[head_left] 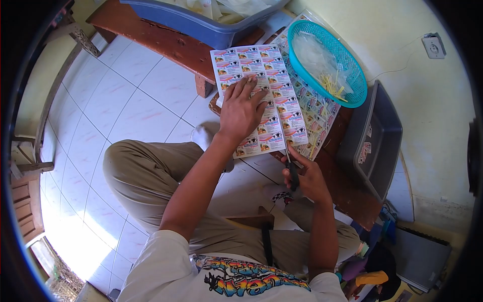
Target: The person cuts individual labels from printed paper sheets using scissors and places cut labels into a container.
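Note:
A sheet of printed labels (284, 98) in rows lies over the wooden bench, with a cut running up from its near edge between two columns. My left hand (240, 111) rests on the sheet left of that cut, fingers stretched out and pressing it down. Black-handled scissors (292, 173) are in my right hand (310, 180), their blades at the near end of the cut. How far the blades are apart cannot be made out. Another layer of printed sheets (314, 113) lies beneath, towards the basket.
A turquoise basket (361, 75) with clear plastic bags and yellow strips sits on the sheets at upper right. Beside the bench (352, 199) is a grey bin (385, 136) with a few cut labels. A larger blue-grey tub (186, 25) holding plastic bags stands at the top.

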Tool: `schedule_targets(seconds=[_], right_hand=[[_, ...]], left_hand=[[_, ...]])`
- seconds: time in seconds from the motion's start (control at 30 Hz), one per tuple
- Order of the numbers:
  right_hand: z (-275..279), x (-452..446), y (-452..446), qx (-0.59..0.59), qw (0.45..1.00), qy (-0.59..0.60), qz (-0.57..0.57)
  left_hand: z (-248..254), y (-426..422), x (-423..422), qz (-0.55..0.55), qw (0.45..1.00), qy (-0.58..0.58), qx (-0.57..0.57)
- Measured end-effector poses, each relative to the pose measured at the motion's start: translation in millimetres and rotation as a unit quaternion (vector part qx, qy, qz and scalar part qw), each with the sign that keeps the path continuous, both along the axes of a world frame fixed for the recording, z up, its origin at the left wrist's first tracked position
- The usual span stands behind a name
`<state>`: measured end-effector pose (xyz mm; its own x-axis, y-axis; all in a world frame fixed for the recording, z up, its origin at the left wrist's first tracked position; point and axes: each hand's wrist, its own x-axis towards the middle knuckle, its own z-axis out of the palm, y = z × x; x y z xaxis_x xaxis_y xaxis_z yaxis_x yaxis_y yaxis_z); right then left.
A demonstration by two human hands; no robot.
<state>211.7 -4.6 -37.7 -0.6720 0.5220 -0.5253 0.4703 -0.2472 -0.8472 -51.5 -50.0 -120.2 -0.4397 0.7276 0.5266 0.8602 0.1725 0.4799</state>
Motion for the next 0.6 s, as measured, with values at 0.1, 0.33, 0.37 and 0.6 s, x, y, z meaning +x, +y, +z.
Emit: schedule_targets(seconds=[0.1,0.33,0.37,0.6], right_hand=[[2.2,-2.3,0.6,0.0,1.0,-0.004,-0.003],[8.6,-3.1,4.5,0.004,1.0,-0.011,0.003],[9.8,-3.6,4.3,0.011,1.0,-0.016,0.005],[16.9,-7.0,2.9,0.014,0.999,-0.029,0.002]], left_hand=[[0.4,-0.5,-0.1,-0.002,1.0,-0.001,0.001],[0.8,-0.7,-0.7,-0.004,1.0,0.0,0.0],[0.4,-0.6,-0.7,-0.004,1.0,0.001,0.0],[-1.1,-0.6,-0.9,0.0,1.0,0.005,0.006]])
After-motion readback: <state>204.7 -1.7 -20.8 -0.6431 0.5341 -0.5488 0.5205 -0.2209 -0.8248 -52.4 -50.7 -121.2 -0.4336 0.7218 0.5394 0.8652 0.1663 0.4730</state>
